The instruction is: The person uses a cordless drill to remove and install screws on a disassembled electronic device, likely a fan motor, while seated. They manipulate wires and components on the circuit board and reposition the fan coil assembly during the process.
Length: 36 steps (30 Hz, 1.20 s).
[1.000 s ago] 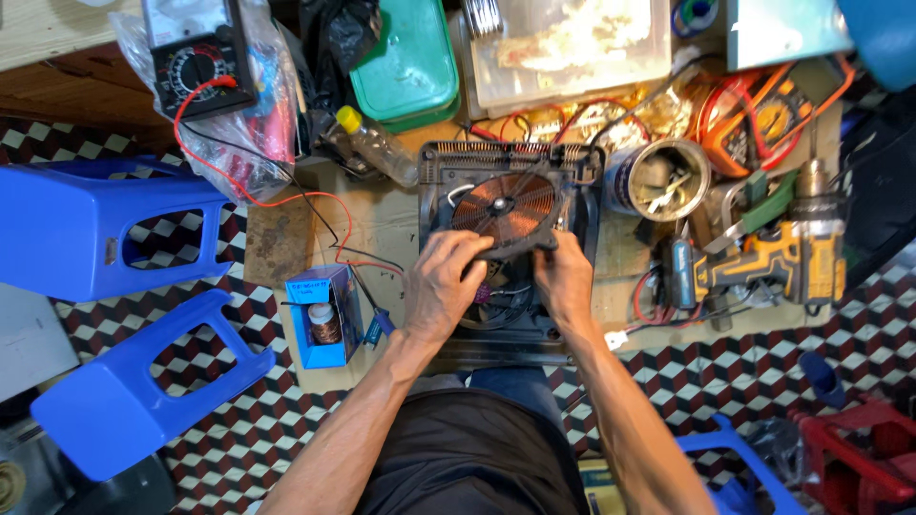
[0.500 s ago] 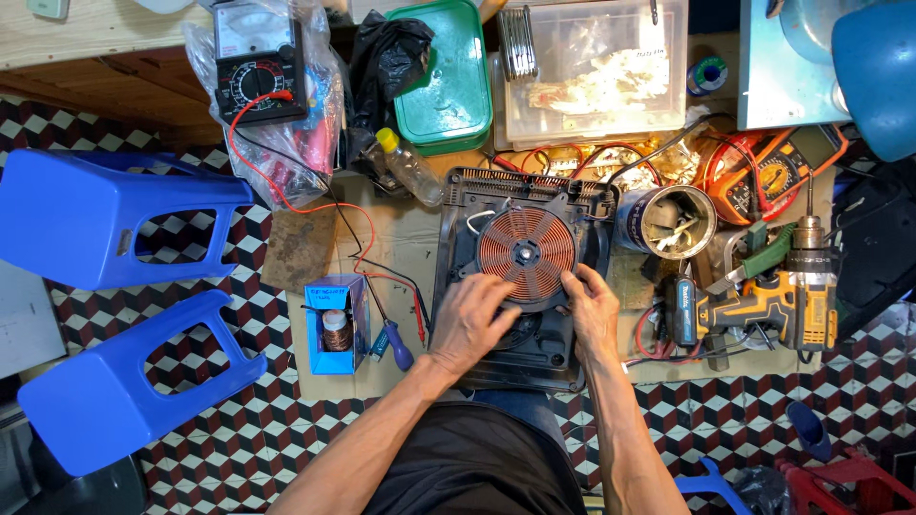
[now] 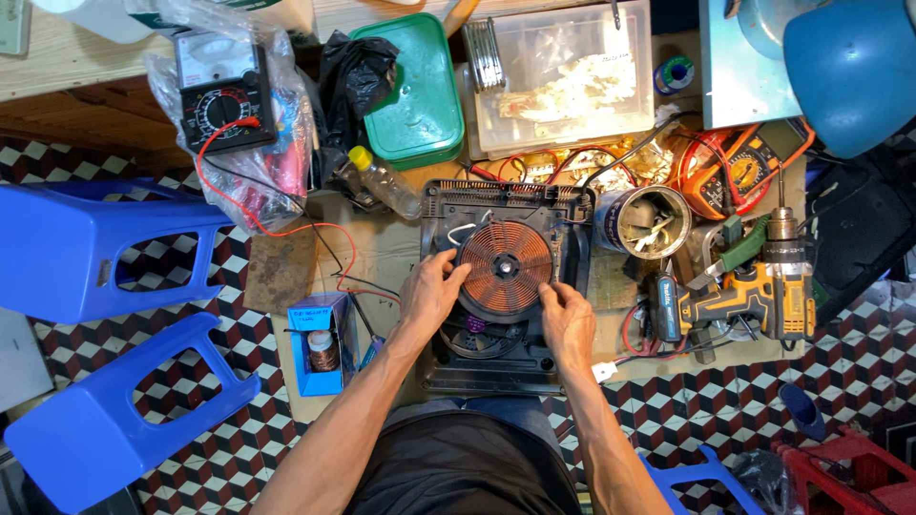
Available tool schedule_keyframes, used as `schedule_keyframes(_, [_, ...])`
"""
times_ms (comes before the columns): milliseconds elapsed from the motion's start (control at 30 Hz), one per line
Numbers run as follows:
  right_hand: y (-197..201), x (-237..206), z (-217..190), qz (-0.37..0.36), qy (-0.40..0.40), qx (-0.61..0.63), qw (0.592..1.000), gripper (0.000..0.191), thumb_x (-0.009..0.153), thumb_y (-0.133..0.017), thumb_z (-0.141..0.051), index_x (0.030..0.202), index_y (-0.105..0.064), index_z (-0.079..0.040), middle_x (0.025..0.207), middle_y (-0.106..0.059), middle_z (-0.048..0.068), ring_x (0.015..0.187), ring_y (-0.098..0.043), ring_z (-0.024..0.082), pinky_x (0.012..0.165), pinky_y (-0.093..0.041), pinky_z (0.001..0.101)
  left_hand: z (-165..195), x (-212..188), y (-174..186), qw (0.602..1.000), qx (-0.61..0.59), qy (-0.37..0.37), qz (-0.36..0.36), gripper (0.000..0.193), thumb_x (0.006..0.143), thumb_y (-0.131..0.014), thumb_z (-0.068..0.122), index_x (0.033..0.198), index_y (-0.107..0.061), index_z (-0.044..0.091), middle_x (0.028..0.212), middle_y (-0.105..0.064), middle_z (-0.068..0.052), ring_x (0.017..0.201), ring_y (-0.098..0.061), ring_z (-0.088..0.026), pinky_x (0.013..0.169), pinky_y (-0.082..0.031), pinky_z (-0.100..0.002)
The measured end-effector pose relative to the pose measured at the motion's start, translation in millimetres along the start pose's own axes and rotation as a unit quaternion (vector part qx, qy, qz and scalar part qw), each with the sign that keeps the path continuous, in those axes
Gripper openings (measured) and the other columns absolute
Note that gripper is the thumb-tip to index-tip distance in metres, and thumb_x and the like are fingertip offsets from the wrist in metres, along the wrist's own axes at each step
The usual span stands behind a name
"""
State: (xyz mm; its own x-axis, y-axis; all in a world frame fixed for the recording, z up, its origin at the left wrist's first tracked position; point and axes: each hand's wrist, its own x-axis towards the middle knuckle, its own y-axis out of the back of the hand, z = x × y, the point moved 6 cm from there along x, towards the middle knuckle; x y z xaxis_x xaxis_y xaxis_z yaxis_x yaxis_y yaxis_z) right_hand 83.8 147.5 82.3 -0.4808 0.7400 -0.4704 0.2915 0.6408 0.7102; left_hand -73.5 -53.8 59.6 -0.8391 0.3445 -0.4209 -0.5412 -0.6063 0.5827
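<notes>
Both hands work at the copper coil of an opened induction cooker on a cluttered low board.

Nearest, the left hand (image 3: 431, 291) curls its fingers onto the left edge of the round copper coil (image 3: 505, 268), and the right hand (image 3: 568, 319) grips the coil's lower right edge; a second ago both palms lay lower and closer together over the black cooker base (image 3: 496, 362), so the hands have spread to opposite sides of the coil, which sits in the middle of the open base. Just left stands a small blue box (image 3: 320, 343) holding a brown bottle. To the right lie a yellow cordless drill (image 3: 754, 296) and an open tin can (image 3: 649, 221). Farther off are a green lidded tub (image 3: 415, 86), a clear plastic container (image 3: 572, 76) and an analogue multimeter (image 3: 221, 100) in a plastic bag.
</notes>
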Motion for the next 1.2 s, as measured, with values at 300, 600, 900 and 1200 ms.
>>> schedule_keyframes(300, [-12, -17, 7, 0.010, 0.008, 0.052, 0.999, 0.045, 0.091, -0.069, -0.038, 0.116, -0.072, 0.000, 0.103, -0.074, 0.017, 0.092, -0.072, 0.029, 0.083, -0.055, 0.0395, -22, 12, 2, 0.998, -0.018, 0.057, -0.030, 0.050, 0.083, -0.076, 0.042, 0.120, -0.072, 0.009, 0.093, -0.077, -0.009, 0.084, -0.074, -0.025, 0.073, -0.056, -0.040])
schedule_keyframes(600, [-10, -12, -4, 0.011, 0.029, 0.013, 0.999, 0.043, 0.091, -0.069, -0.032, 0.124, -0.069, -0.004, 0.096, -0.074, 0.016, 0.087, -0.071, 0.030, 0.078, -0.054, 0.0413, 8, 2, 14, 0.998, 0.060, 0.005, 0.003, 0.041, 0.089, -0.072, 0.038, 0.121, -0.073, 0.013, 0.101, -0.075, -0.016, 0.090, -0.072, -0.037, 0.075, -0.055, -0.046])
schedule_keyframes(900, [28, -26, 37, 0.014, 0.032, 0.112, 0.993, 0.026, 0.099, -0.061, -0.016, 0.117, -0.071, -0.001, 0.095, -0.075, 0.011, 0.083, -0.068, 0.016, 0.077, -0.054, 0.0301, 2, -15, 53, 0.998, 0.033, -0.047, 0.033, 0.026, 0.098, -0.064, 0.025, 0.118, -0.073, 0.011, 0.105, -0.075, -0.015, 0.092, -0.074, -0.035, 0.078, -0.057, -0.044])
schedule_keyframes(1200, [-8, -41, 25, -0.040, 0.107, 0.034, 0.993, 0.038, 0.088, -0.072, -0.013, 0.123, -0.064, -0.002, 0.101, -0.072, 0.013, 0.083, -0.069, 0.020, 0.078, -0.055, 0.0346, -6, -25, 32, 0.994, 0.077, -0.069, -0.026, 0.042, 0.081, -0.077, 0.011, 0.121, -0.068, 0.009, 0.092, -0.070, -0.009, 0.083, -0.068, -0.032, 0.072, -0.053, -0.044])
